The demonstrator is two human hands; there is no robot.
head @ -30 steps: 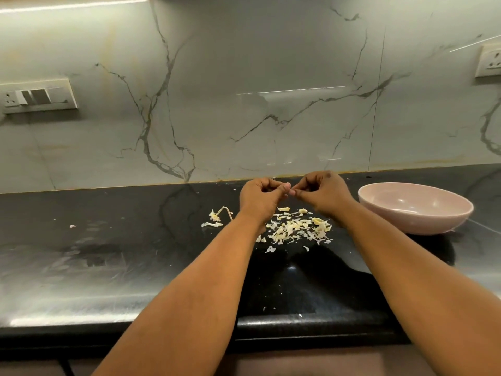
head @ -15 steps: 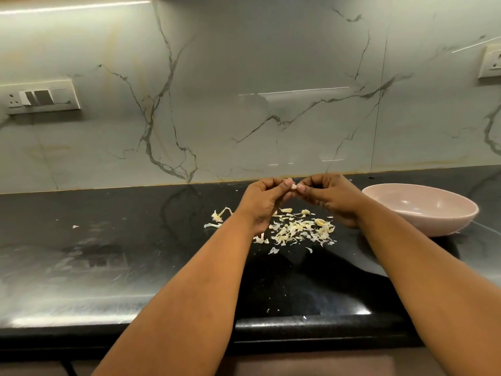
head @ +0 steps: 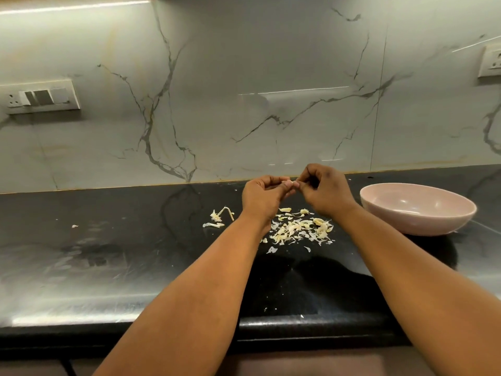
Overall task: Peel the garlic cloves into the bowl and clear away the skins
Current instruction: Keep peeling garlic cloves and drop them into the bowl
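Note:
My left hand (head: 264, 198) and my right hand (head: 324, 189) meet fingertip to fingertip above the black counter, both pinching a small pale garlic clove (head: 289, 182). Most of the clove is hidden by the fingers. Below the hands lies a heap of pale garlic skins (head: 301, 229) on the counter. A garlic stem with roots (head: 221, 214) and a loose skin strip lie left of the heap. A pink bowl (head: 458, 221) stands to the right of my right hand; its visible inside looks bare.
The black counter (head: 108, 253) runs wide to the left, with a small skin fleck (head: 74, 226) far left. A marble wall stands close behind, with a switch plate (head: 40, 97) at left and a socket (head: 492, 61) at right. The counter's front edge is near my elbows.
Both hands have risen slightly and stay joined on the clove. My right hand's fingers have shifted on it. The heap and the bowl have not moved.

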